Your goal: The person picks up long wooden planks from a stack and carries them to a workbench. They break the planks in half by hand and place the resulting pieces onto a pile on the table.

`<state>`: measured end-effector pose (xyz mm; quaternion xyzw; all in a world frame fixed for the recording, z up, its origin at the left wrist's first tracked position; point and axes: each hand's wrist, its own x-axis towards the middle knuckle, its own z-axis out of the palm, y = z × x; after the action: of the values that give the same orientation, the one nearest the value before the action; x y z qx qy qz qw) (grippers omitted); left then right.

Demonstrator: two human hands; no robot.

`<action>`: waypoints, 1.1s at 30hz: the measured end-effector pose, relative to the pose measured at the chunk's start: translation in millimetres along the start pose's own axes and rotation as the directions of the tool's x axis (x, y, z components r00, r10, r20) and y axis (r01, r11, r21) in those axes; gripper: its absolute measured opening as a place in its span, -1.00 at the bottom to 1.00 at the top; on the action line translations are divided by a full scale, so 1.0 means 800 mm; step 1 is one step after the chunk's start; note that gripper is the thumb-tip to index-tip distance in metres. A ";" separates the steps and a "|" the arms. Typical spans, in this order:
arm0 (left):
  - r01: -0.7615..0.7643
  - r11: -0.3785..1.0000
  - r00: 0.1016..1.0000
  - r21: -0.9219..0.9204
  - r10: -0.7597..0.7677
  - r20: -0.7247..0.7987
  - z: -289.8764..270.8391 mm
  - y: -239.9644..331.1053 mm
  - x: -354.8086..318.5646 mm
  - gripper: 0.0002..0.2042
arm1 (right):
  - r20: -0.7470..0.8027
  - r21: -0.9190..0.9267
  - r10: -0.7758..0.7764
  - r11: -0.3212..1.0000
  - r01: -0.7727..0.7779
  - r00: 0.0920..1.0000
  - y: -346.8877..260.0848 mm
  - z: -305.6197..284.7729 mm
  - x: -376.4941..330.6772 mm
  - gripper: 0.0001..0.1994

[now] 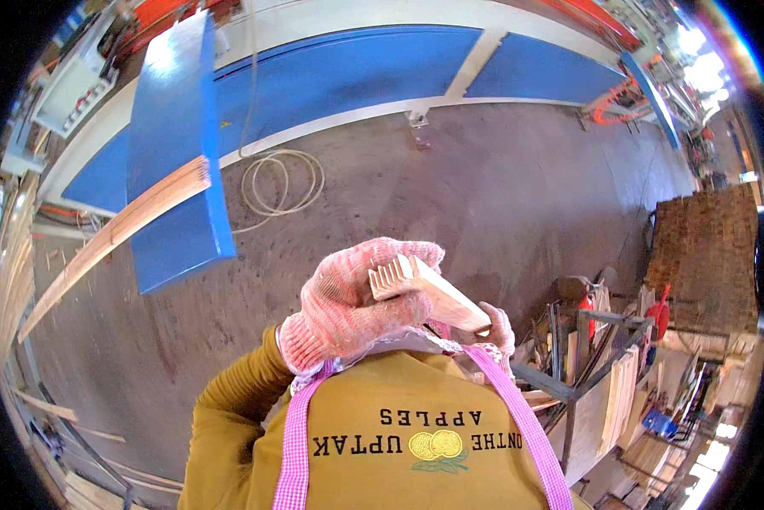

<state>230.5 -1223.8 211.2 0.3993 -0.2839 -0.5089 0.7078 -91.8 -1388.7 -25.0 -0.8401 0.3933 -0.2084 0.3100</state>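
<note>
A short piece of pale wood is held up close in front of my chest. Its near-left end is cut into comb-like finger-joint teeth. My left hand, in a pink and white knit glove, grips that toothed end, with fingers over the far side and the thumb along the near side. At the wood's other end, my right hand, gloved the same way, is closed on it; most of this hand is hidden behind the wood and my clothing.
A long wooden strip lies across a blue panel at left. Behind runs a long blue and white machine, with a coiled hose on the floor. At right stands a metal rack holding wood offcuts, near stacked wood.
</note>
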 end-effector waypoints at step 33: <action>0.398 0.896 0.903 0.197 -0.421 0.090 0.343 -0.214 0.171 -0.68 | -0.201 0.090 0.371 0.928 -0.360 0.907 -0.033 -0.224 -0.094 -0.40</action>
<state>-31.7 -1457.1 207.3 0.4763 -0.2821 -0.6448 0.5271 -229.9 -1380.3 114.2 -0.7160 0.5695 -0.2457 0.3206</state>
